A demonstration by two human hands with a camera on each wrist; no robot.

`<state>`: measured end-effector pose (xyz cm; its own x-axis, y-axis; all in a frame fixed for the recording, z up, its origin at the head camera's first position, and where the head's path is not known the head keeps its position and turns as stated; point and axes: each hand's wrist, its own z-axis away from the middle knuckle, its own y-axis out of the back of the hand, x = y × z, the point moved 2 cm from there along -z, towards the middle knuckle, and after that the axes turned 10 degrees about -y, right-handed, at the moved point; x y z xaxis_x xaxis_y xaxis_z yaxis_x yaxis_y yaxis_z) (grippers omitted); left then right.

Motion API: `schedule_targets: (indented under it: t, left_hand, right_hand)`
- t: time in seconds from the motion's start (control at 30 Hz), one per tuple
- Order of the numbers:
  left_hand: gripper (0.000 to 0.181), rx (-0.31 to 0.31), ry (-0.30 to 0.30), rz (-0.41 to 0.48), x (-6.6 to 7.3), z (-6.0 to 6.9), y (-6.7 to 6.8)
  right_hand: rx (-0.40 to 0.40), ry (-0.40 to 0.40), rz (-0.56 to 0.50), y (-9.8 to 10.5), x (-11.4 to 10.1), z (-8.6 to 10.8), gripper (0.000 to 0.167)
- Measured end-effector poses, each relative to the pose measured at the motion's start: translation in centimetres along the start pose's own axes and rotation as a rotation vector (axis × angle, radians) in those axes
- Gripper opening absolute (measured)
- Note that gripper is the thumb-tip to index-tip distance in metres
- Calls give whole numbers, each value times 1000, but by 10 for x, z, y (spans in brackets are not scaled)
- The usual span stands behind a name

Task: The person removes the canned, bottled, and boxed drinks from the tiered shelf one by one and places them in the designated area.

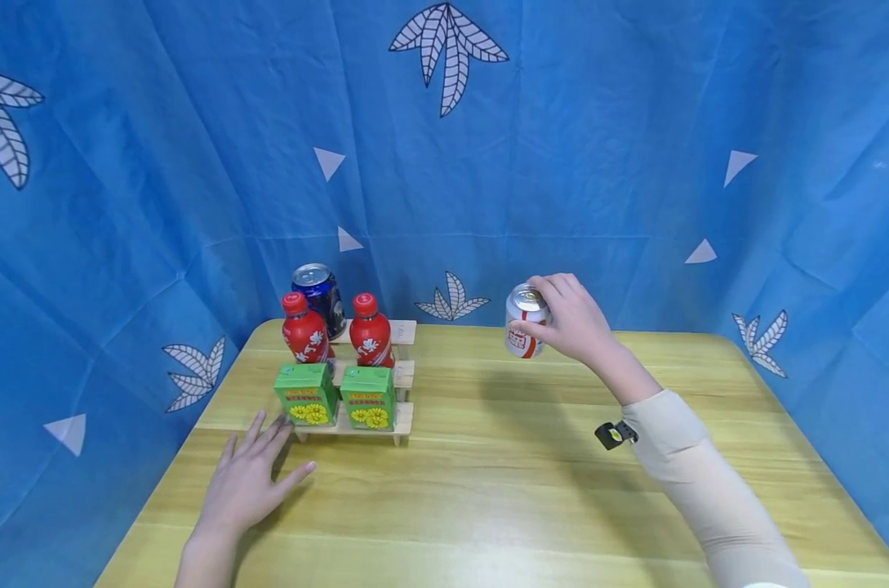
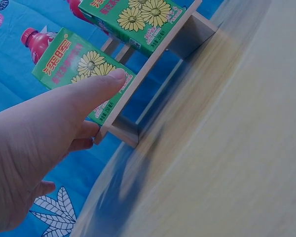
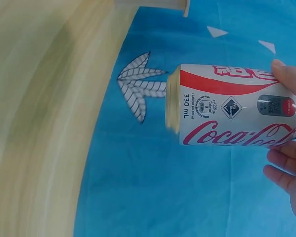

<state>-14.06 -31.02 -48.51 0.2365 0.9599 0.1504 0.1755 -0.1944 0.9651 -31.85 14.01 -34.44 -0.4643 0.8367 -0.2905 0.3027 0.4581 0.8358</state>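
One white can [image 3: 224, 106], red-banded, with red Coca-Cola script and a silver top, is hanging above the desk [image 1: 473, 465], right of the tiered rack [image 1: 404, 418]; right-hand grip [image 1: 572, 318] is pinching its upper end. Left-hand grip [image 1: 247, 486] is showing spread fingers beside the rack.

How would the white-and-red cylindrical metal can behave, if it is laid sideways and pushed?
The white-and-red cylindrical metal can would probably roll, since its body is round. Its smooth surface may slip between the fingers. Its wall, undented here, seems fairly stiff.
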Motion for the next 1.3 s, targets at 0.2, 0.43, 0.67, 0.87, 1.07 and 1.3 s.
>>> schedule_targets:
  t: [0.2, 0.43, 0.67, 0.87, 1.07, 1.3]
  left_hand:
    - [83, -6, 4, 1, 1, 0, 1]
    - [84, -7, 10, 8, 2, -1, -1]
    - [83, -4, 10, 13, 1, 0, -1]
    - [84, -12, 13, 16, 1, 0, -1]
    - [84, -18, 14, 16, 2, 0, -1]
    - [83, -4, 0, 22, 4, 1, 0]
  right_hand:
    - [2, -41, 15, -2, 19, 13, 69]
    - [11, -83, 15, -4, 42, 28, 66]
    - [13, -122, 5, -7, 62, 42, 63]
    - [2, -185, 0, -8, 78, 55, 65]
    - [-7, -255, -7, -8, 96, 66, 65]
    - [6, -327, -10, -7, 111, 77, 66]
